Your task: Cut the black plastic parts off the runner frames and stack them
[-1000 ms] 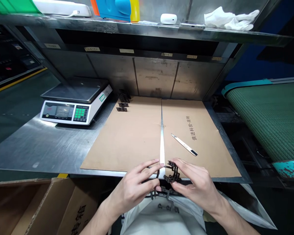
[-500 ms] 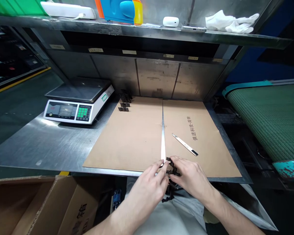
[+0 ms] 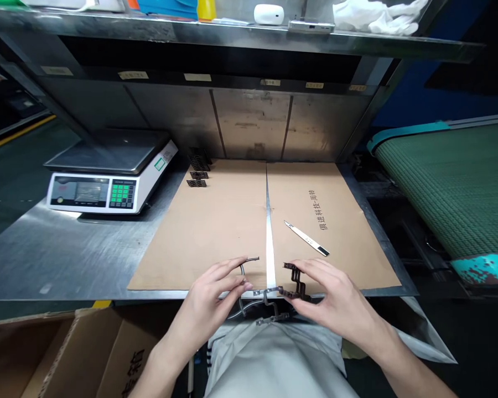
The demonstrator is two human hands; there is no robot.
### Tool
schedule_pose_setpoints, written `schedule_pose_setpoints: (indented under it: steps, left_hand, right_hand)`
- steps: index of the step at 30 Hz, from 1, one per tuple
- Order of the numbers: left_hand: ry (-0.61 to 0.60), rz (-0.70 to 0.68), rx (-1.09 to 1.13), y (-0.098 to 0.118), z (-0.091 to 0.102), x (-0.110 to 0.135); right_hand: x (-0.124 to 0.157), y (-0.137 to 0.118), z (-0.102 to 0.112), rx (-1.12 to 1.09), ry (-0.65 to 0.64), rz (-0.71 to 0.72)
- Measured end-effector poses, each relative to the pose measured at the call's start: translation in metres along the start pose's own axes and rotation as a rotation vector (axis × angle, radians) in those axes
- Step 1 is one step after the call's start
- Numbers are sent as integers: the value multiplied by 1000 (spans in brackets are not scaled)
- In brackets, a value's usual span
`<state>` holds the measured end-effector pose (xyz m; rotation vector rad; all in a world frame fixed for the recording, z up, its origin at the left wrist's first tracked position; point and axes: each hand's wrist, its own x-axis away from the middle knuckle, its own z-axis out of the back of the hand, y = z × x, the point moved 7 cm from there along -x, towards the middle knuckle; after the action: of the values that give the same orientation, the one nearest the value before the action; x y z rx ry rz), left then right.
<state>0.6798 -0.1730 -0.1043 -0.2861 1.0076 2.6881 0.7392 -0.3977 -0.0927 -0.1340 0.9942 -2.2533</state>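
Observation:
My left hand [image 3: 209, 293] is closed, pinching a thin curved dark rod [image 3: 241, 305] that looks like a moulding runner. My right hand [image 3: 336, 290] grips a black zigzag plastic part [image 3: 301, 288] between thumb and fingers. From it, connected dark pieces [image 3: 273, 319] reach left, below the table's front edge. Whether the rod touches these pieces I cannot tell. A white-handled craft knife [image 3: 307, 238] lies on the cardboard [image 3: 216, 232], beyond my right hand. Several similar black parts [image 3: 198, 176] are lined up at the cardboard's far left corner.
A digital scale [image 3: 99, 188] stands on the metal table [image 3: 87, 254] at left. Overhead, a metal shelf [image 3: 216, 33] holds white gloves [image 3: 377, 17] and a white case [image 3: 269, 14]. An open carton [image 3: 95, 354] sits lower left; a green conveyor belt [image 3: 456, 182] runs at right.
My hands have moved apart; the left has drawn away leftward with the thin curved rod, and the right still holds the black part. The camera view has shifted slightly.

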Motion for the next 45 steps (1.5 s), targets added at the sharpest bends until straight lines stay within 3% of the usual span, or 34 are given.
schedule_pose_setpoints:
  steps: [4, 9, 17, 25, 33, 45]
  left_hand:
    - [-11, -28, -12, 5, -13, -8]
    - [-42, -89, -64, 20, -25, -18]
    - [-40, -100, -78, 24, -28, -25]
    - [-78, -163, -168, 32, -36, -27]
    - [-25, -175, 81, 22, -26, -15]
    - [39, -160, 215, 4, -33, 1]
  right_hand:
    - [0, -12, -18, 16, -227, -14]
    - [0, -17, -37, 67, -279, 49]
    - [8, -4, -40, 61, -231, 119]
    - [11, 12, -59, 79, -211, 123]
    - [17, 1, -45, -35, -206, 165]
    - [22, 0, -57, -88, -252, 162]
